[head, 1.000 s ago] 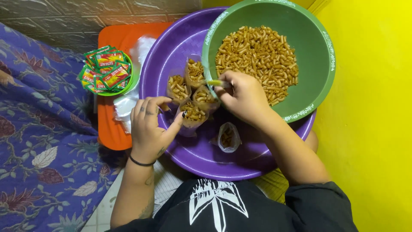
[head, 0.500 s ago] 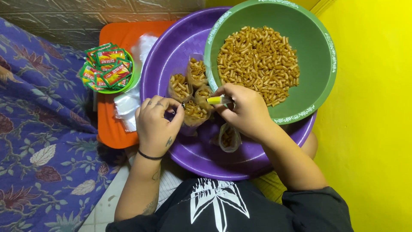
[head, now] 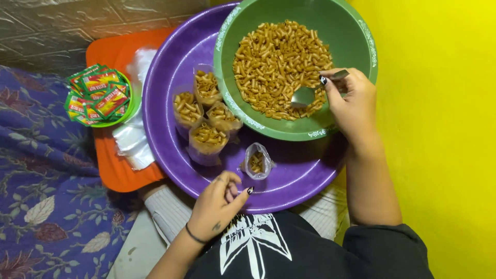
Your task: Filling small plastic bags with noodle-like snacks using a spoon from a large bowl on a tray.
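**Spoon in the macaroni bowl, left hand resting at the basin's near rim**

From my remote seat I see the right hand (head: 354, 106) closed around the handle of a metal spoon (head: 309, 93), fingers pressed together in a pinch on it. The spoon's bowl sits low in the fried macaroni (head: 281, 64), at the right side of the heap. That macaroni fills the green bowl (head: 356, 31), which rests tilted on the far right part of the big purple basin (head: 305, 175).

My left hand (head: 219, 206) lies at the near rim of the basin, fingers loosely curled together, holding nothing that I can make out. Just beyond its fingertips, on the basin floor, stands one small clear bag (head: 256, 161) with a little macaroni in it, apart from the hand. Farther left in the basin a cluster of four filled bags (head: 202, 116) stands upright, touching one another and leaning near the green bowl's rim.

Left of the basin an orange tray (head: 116, 173) carries a stack of empty clear plastic bags (head: 132, 142) and a small green dish (head: 128, 111) heaped with red-and-green seasoning sachets (head: 98, 95). A blue floral cloth (head: 41, 206) covers the floor at the left; a yellow wall (head: 444, 129) runs along the right.
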